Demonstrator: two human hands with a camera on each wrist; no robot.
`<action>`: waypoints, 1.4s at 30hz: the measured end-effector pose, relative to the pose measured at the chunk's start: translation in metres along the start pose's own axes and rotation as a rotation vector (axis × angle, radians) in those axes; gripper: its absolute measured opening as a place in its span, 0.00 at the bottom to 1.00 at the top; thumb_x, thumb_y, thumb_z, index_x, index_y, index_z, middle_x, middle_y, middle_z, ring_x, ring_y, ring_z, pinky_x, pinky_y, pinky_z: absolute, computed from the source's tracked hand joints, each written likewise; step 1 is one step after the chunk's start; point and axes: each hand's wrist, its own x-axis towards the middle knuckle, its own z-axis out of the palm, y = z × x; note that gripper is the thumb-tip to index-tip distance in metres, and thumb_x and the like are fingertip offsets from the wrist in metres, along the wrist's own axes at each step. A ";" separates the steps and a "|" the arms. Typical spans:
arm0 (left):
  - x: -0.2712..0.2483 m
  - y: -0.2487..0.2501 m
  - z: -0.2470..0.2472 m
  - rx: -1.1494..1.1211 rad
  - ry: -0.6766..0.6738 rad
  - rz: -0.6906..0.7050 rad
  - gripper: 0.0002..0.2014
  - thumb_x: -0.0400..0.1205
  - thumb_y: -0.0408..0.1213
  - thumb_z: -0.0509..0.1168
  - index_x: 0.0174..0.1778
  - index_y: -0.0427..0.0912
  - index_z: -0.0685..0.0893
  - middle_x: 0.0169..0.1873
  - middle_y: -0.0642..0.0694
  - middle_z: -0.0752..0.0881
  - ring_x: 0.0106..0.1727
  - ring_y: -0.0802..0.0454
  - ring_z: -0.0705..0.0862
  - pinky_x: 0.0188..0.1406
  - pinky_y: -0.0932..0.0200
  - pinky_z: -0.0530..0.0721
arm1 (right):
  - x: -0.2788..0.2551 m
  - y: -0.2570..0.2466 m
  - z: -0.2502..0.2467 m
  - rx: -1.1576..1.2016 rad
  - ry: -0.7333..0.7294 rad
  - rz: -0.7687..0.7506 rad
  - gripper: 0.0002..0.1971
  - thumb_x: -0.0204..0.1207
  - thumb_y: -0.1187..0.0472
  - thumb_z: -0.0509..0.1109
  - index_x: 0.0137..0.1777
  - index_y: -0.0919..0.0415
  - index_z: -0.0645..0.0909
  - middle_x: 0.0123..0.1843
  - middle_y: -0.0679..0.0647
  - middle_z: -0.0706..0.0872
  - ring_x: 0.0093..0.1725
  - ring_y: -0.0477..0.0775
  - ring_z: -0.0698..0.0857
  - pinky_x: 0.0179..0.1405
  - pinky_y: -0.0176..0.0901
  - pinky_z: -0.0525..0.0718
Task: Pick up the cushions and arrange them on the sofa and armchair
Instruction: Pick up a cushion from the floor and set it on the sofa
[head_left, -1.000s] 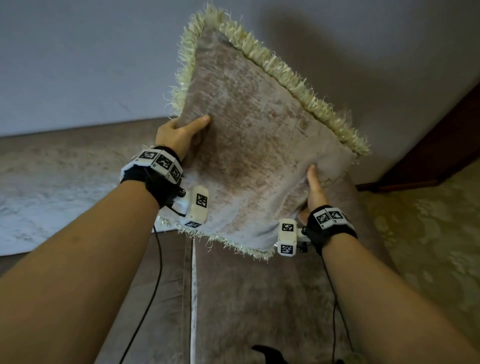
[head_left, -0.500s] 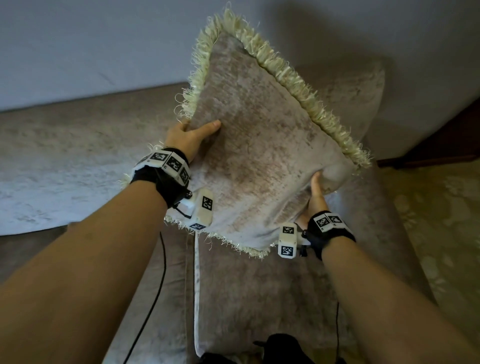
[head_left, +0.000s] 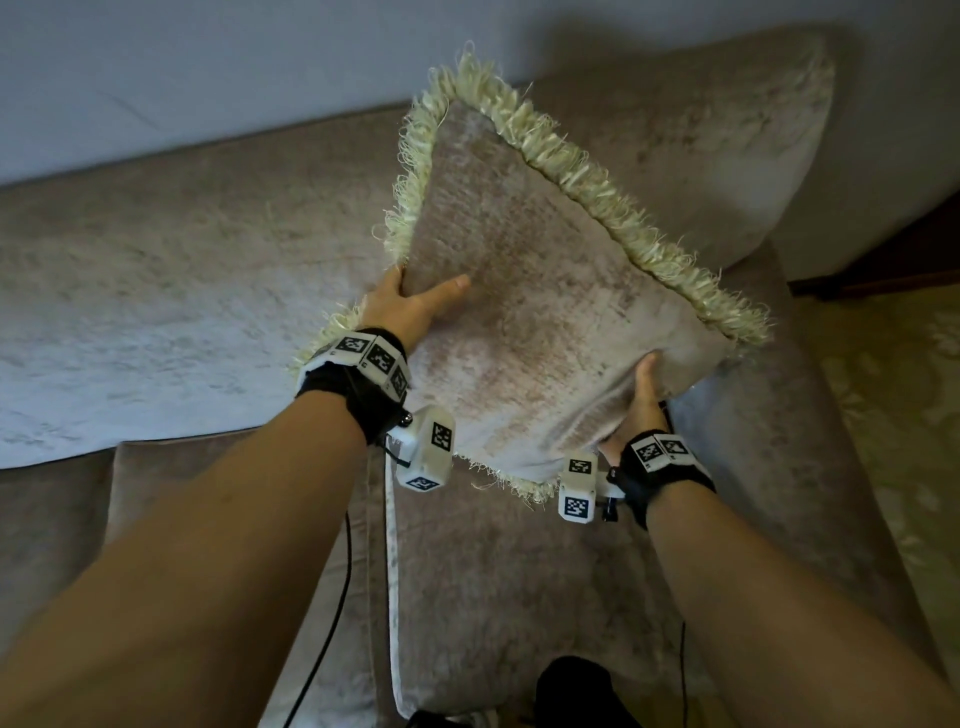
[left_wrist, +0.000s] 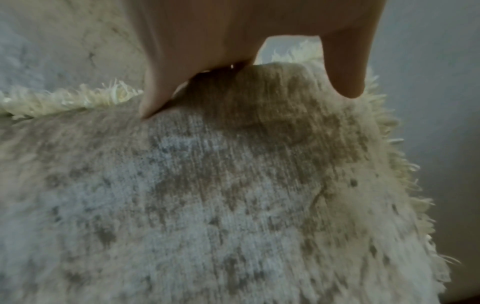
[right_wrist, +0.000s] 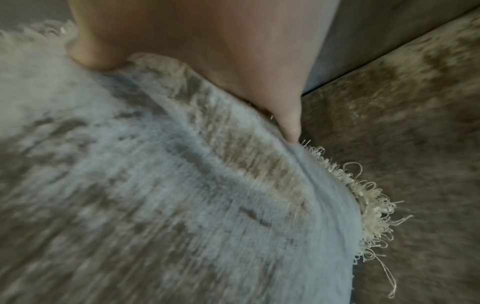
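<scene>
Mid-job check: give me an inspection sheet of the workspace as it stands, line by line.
Surface: sofa seat, taupe velvet, a pale strip along the seam.
Job's things: fringed cushion held in the air, tilted on a corner; a larger back cushion stands behind it.
Clutter: nothing seen.
Grip: left hand holds the cushion's left edge, thumb on its face; right hand holds its lower right edge.
Cables: black cable hangs from the left wrist, another from the right.
Surroundings: pale wall, patterned carpet.

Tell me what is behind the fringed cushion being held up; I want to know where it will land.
Behind the fringed cushion, held by the left hand and right hand, the sofa backrest and a plain cushion show. The sofa corner directly behind is covered.
</scene>
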 end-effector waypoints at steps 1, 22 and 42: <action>0.001 0.000 0.004 0.029 -0.006 -0.003 0.50 0.60 0.60 0.82 0.77 0.47 0.75 0.67 0.54 0.85 0.66 0.50 0.85 0.71 0.46 0.82 | 0.005 -0.002 -0.004 -0.027 -0.068 -0.032 0.83 0.21 0.11 0.68 0.85 0.46 0.60 0.87 0.60 0.63 0.82 0.67 0.69 0.79 0.71 0.70; -0.034 0.037 -0.005 0.334 0.123 0.037 0.39 0.82 0.50 0.71 0.85 0.39 0.61 0.74 0.42 0.76 0.76 0.40 0.76 0.65 0.54 0.76 | -0.071 -0.071 0.025 -0.543 0.189 -0.148 0.52 0.71 0.27 0.64 0.88 0.58 0.55 0.85 0.65 0.67 0.79 0.68 0.73 0.78 0.62 0.73; -0.281 0.084 -0.249 -0.100 0.313 0.436 0.24 0.83 0.47 0.71 0.72 0.40 0.78 0.61 0.38 0.87 0.57 0.45 0.89 0.60 0.48 0.84 | -0.426 0.049 0.126 -0.706 -0.331 -0.964 0.31 0.72 0.44 0.72 0.66 0.70 0.82 0.66 0.65 0.87 0.60 0.58 0.85 0.70 0.64 0.81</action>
